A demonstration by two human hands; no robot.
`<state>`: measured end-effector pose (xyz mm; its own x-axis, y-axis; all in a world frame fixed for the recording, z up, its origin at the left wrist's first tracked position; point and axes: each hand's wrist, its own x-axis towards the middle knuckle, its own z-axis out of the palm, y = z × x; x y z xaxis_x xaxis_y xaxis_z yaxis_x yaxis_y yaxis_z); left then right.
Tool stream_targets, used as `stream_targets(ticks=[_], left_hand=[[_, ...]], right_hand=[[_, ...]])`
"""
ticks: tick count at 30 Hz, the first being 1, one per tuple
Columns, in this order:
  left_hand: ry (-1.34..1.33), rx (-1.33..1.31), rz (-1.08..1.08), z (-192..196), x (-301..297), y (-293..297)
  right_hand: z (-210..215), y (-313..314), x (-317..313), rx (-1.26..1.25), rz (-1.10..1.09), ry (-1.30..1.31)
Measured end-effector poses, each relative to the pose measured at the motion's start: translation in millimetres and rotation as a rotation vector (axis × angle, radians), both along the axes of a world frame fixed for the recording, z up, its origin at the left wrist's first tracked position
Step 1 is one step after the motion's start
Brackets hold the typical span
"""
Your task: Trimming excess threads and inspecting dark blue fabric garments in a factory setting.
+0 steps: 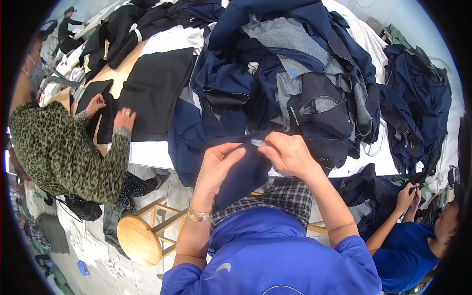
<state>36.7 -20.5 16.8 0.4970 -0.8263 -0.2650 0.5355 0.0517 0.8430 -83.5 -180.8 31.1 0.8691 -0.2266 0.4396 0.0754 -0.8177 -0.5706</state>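
My left hand (219, 164) pinches the edge of a dark navy cloth piece (246, 172) between thumb and fingers. The cloth hangs over the table's front edge toward my lap. Close beside it, my right hand (289, 153) is closed on a small whitish pointed thing (257, 142), whose tip reaches the same cloth edge. Its exact kind is too small to tell. Just beyond both hands rises a large heap of navy garments (226, 78), with grey knit-like undersides and frayed seams turned outward.
A white table (147, 152) carries the heap and black cloth panels (155, 93). At left, a person in a patterned top (69, 152) handles the black cloth; at right, a person in blue (408, 255) handles dark cloth. A wooden stool (140, 238) stands at lower left. More navy garments (418, 103) lie at right.
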Motion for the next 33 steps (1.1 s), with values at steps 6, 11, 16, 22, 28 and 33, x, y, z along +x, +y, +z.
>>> stream_targets(ticks=[6,11,16,22,28,33], left_hand=[[-0.036,-0.003,0.018,2,-1,0],[-0.11,0.001,0.027,3,-3,-1],[-0.246,0.011,0.054,1,-5,-3],[-0.341,0.054,0.044,-3,-4,-3],[-0.125,0.007,0.022,0,-2,-3],[0.076,-0.045,0.0,-8,3,1]], right_hand=[[-2,2,3,-0.2,-0.036,-0.045],[-1,3,4,-0.169,-0.025,-0.01],[1,2,5,-0.154,0.001,0.007],[1,4,7,-0.147,0.011,0.01],[-3,8,9,0.19,-0.122,0.001],[-11,16,6,0.657,-0.082,0.028]])
